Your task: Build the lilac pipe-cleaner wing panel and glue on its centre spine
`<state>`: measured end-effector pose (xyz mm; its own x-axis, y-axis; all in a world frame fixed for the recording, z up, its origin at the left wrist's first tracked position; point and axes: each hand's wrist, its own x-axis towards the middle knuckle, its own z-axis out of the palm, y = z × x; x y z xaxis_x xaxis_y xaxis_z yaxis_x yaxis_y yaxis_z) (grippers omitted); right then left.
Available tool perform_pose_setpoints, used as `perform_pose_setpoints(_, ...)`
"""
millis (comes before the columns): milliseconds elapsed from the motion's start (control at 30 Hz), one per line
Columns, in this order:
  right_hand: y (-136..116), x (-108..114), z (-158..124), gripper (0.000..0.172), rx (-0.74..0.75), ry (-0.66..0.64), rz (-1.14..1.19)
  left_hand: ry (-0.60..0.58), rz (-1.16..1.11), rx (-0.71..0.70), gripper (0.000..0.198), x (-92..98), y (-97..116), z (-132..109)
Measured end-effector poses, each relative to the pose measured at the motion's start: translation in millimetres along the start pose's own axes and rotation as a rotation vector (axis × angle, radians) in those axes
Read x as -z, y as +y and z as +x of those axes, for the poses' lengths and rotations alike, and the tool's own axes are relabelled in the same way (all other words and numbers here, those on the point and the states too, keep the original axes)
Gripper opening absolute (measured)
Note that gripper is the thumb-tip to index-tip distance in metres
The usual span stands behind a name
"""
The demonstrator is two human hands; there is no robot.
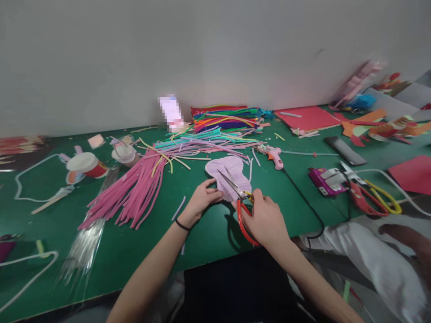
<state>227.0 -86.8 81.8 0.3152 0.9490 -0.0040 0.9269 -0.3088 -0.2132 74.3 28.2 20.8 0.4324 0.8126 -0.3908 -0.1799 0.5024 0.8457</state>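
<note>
My right hand [266, 220] grips red-handled scissors [239, 197], their blades parted over a pale lilac heart-like piece [229, 172] made of pipe cleaners lying on the green table [141, 251]. At the piece's left edge, my left hand [202, 199] pinches it with curled fingers. A black band circles my left wrist.
A heap of pink pipe cleaners [131, 190] lies left; mixed coloured ones [222, 121] lie behind. A pink glue gun [274, 157], second scissors [373, 195], paper cups [87, 165], red sheets [308, 117] and paper crafts lie around. Another person's white sleeve [377, 255] is at the right.
</note>
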Motion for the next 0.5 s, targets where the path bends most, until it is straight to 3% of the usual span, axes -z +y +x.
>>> perform_pose_setpoints(267,3,-14,0,0.038,0.129,0.128,0.06,0.202,-0.147,-0.155,0.04,9.6,11,5)
perform_pose_setpoints(400,3,-24,5,0.036,0.193,0.136,0.056,0.181,-0.171,-0.155,0.013,14.7,12,3)
perform_pose_setpoints(500,6,-27,9,0.038,0.213,0.117,0.036,0.144,-0.167,-0.136,0.017,14.4,9,1)
